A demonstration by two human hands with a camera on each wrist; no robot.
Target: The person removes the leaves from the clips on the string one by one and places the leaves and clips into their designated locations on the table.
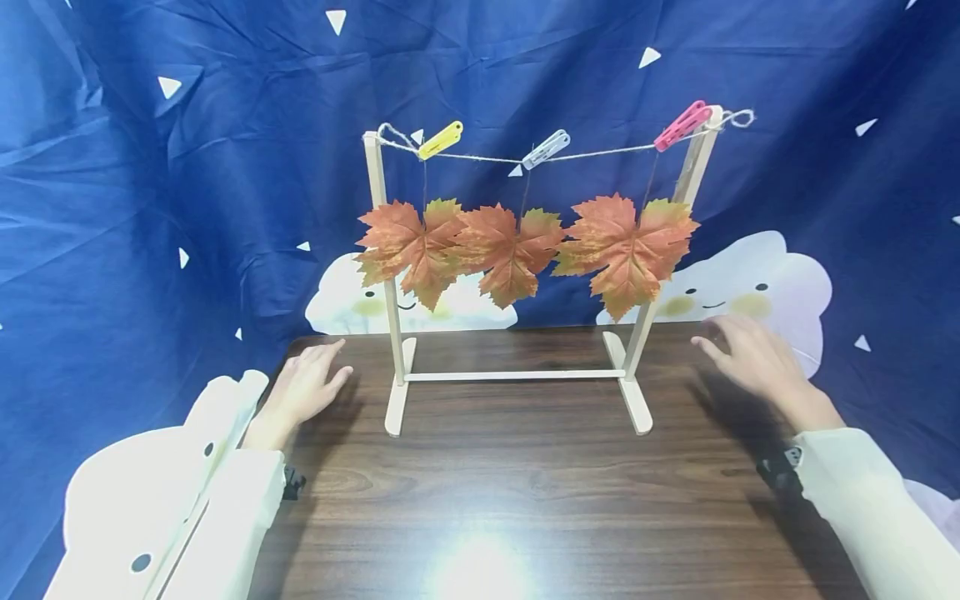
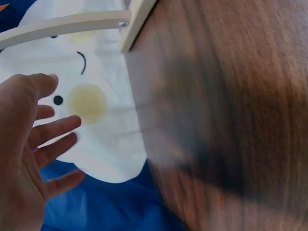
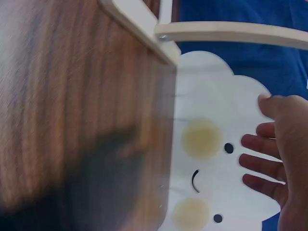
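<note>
A wooden stand [image 1: 395, 321] with two posts and a white crossbar [image 1: 517, 376] stands toward the back of the table. Between its post tops runs a string [image 1: 600, 153]. On the string sit a yellow clothespin [image 1: 440, 141], a pale blue clothespin [image 1: 546, 150] and a pink clothespin [image 1: 682, 126]. Below them hang three orange-green maple leaves, a left leaf [image 1: 414, 250], a middle leaf [image 1: 510, 250] and a right leaf [image 1: 632, 248]. To the stand's left, my left hand [image 1: 303, 387] holds nothing, fingers spread. My right hand [image 1: 753, 358], also bare, is out to the right of the stand.
The dark wood tabletop [image 1: 517, 475] carries a bright glare near its front. A blue cloth [image 1: 247, 125] with white triangles and smiling clouds hangs behind and at the sides. At the left edge lies a white cloud shape [image 1: 127, 492].
</note>
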